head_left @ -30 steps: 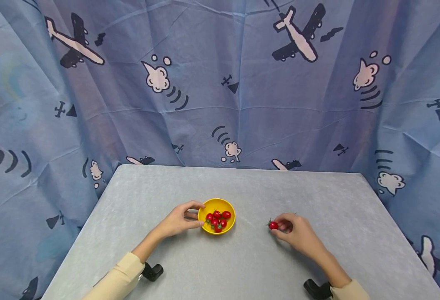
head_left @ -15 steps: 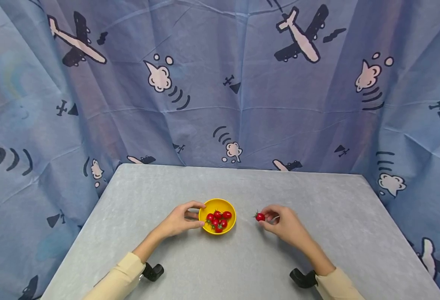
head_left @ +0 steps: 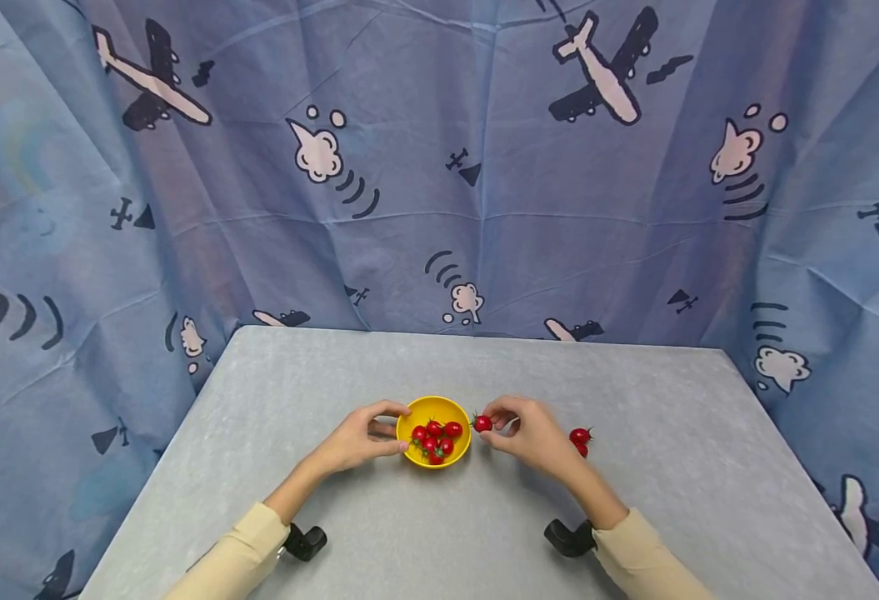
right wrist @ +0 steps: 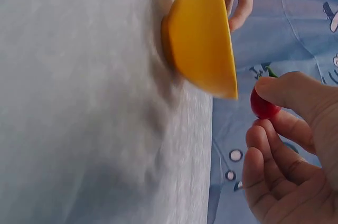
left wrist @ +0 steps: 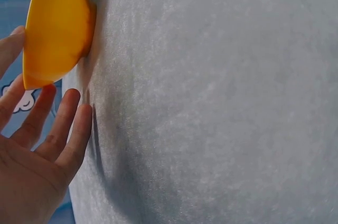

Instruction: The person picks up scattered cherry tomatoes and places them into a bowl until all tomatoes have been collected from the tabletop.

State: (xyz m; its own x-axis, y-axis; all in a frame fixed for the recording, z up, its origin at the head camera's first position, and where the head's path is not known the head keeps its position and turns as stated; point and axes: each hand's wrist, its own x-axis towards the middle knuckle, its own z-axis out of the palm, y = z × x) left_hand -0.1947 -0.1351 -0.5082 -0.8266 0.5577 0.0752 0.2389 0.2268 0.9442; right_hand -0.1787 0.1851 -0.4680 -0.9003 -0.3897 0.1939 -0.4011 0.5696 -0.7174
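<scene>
A yellow bowl (head_left: 450, 408) stands on the table with several red cherry tomatoes (head_left: 430, 444) in it. My left hand (head_left: 357, 438) holds the bowl at its left side, thumb on the near part and a finger on the far part; the other fingers are spread in the left wrist view. My right hand (head_left: 532, 433) pinches one cherry tomato (right wrist: 264, 105) between thumb and fingers, its green stem toward the bowl. This tomato is beside the right rim, apart from it. In the right wrist view, the bowl's wall (right wrist: 198, 39) hides its contents.
To the right of my right hand, cherry tomatoes (head_left: 580, 436) lie on the grey table (head_left: 319, 367), partly hidden by the wrist. A blue curtain (head_left: 379, 250) with printed airplanes hangs behind the table. Black camera mounts (head_left: 306, 543) stick out at both wrists.
My right hand has moved left to the bowl with the cherry tomato, which uncovers tomatoes behind it on the table. The left hand and bowl have stayed in place.
</scene>
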